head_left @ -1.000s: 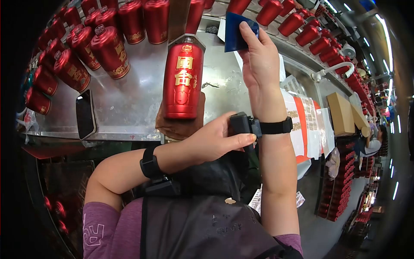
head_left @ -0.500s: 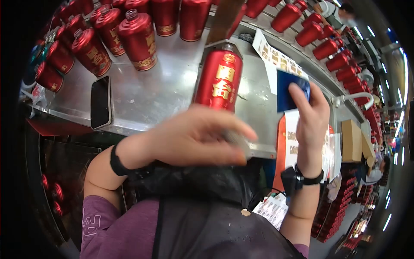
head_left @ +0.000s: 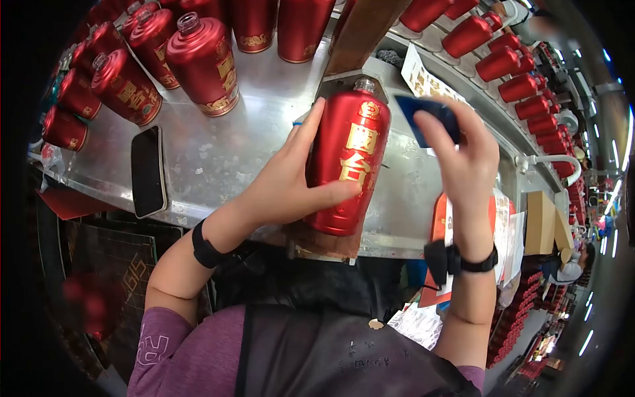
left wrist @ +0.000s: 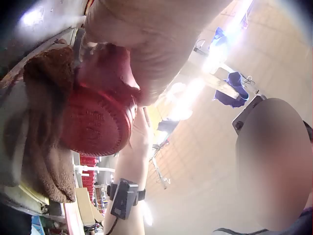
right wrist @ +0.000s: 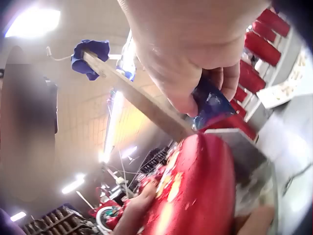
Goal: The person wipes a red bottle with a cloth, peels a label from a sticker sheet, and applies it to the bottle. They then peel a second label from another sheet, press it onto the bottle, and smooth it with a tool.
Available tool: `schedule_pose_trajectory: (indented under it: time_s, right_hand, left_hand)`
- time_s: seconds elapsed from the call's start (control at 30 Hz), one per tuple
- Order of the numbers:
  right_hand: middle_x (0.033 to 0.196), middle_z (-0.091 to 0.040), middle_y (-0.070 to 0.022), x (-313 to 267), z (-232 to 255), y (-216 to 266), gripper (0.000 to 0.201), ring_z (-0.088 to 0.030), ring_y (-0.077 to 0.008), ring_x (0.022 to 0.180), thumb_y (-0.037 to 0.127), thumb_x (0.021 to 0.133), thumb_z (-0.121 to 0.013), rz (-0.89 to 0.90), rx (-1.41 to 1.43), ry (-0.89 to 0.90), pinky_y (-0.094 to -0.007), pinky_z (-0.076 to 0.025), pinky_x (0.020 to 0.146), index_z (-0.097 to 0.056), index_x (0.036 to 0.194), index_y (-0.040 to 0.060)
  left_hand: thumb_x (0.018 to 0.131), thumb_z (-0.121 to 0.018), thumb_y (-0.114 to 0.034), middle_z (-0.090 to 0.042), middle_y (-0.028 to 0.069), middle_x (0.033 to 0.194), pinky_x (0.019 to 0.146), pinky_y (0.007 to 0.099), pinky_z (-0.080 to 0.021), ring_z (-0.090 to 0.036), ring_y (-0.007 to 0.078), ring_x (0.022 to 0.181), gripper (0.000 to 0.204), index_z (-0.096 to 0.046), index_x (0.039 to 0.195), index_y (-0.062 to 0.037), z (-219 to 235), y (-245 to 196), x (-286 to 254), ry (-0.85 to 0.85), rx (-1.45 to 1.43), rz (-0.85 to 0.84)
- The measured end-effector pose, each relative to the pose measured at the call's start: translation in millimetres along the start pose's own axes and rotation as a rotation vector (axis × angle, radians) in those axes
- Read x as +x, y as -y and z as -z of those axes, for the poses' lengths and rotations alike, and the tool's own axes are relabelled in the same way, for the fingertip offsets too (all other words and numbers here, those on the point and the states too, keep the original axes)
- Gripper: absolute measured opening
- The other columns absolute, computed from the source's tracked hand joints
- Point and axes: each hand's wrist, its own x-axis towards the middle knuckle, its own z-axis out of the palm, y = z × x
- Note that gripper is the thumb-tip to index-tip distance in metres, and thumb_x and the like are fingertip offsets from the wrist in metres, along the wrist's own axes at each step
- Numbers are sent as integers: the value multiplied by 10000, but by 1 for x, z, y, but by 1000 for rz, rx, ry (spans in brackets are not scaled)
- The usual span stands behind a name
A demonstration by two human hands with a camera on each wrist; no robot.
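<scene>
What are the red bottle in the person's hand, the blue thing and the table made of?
The red bottle may be glass with satiny red paint: its bare neck looks clear and shiny. The blue thing looks like thin, glossy plastic, maybe rubber, because it shines and bends. The table looks like smooth, worn metal: it's grey, with blurry reflections and marks.

Purple sleeves (head_left: 159,341), one white-lettered, show beside a dark apron (head_left: 304,354) and black wrist straps (head_left: 209,245).

The phone (head_left: 149,172) lies on the counter (head_left: 231,142), left of the bottle (head_left: 357,155).
</scene>
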Motion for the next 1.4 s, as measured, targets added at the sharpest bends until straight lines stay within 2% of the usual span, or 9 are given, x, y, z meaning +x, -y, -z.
schedule_pose_trajectory:
  time_s: [0.13,0.33,0.47,0.6,0.73,0.87,1.0,1.1,1.4]
  right_hand:
    - [946,-683,-58,-55,-9,22,379,-623,-253,830,39,661,-707,494,-202,281,-357,-490,722,-734,1037,78]
    - [890,-648,-75,-37,0,36,278,-598,-261,783,51,730,-745,124,8,514,-340,-481,681,-717,1006,71]
    - [808,-585,-74,-15,-15,27,239,-558,-259,726,67,743,-752,284,-244,232,-347,-464,649,-714,979,68]
    - [811,-588,-68,-29,-9,39,205,-559,-250,727,81,753,-745,438,-260,395,-333,-458,646,-717,955,67]
    - [762,-605,-91,-1,-7,20,175,-591,-234,723,92,784,-741,77,-61,393,-349,-463,630,-719,956,79]
    - [753,-574,-72,5,-7,30,205,-586,-244,736,93,782,-744,284,-99,483,-362,-474,670,-713,983,71]
    - [758,-593,-93,36,-5,6,192,-589,-267,727,104,788,-742,220,-221,229,-369,-480,666,-709,974,64]
    - [735,-591,-94,23,-10,25,140,-594,-271,701,91,792,-731,260,-7,496,-364,-474,629,-716,928,60]
    - [839,-666,-125,37,-12,8,186,-631,-274,761,115,789,-735,122,-93,346,-358,-508,703,-723,964,53]
  left_hand:
    - [665,-892,-431,-297,317,1482,1123,416,-334,-371,403,1363,1361,33,1531,66,8,2,-18,162,258,-115]
    - [609,-902,-479,-287,296,1506,1073,427,-375,-437,418,1256,1421,31,1535,61,0,9,-20,87,374,-223]
    - [591,-904,-490,-344,285,1468,1035,427,-399,-475,392,1188,1425,6,1539,60,-3,10,-21,43,374,-225]
    - [590,-904,-472,-363,277,1456,1016,427,-413,-491,379,1165,1411,-6,1539,62,-2,12,-19,27,389,-250]
    - [591,-905,-460,-357,276,1465,1024,429,-410,-491,384,1173,1405,-9,1539,62,-4,6,-19,45,358,-189]
    - [595,-902,-463,-329,283,1490,1050,428,-397,-470,398,1219,1401,-10,1539,63,2,8,-18,56,351,-210]
    - [603,-896,-470,-289,293,1515,1081,433,-376,-424,415,1295,1394,-9,1537,65,2,8,-18,70,377,-223]
    - [609,-893,-464,-277,294,1521,1088,441,-369,-416,418,1308,1390,-1,1537,63,4,8,-18,79,371,-215]
    - [613,-889,-467,-262,311,1520,1101,440,-351,-409,424,1317,1391,7,1541,54,4,11,-17,89,322,-213]
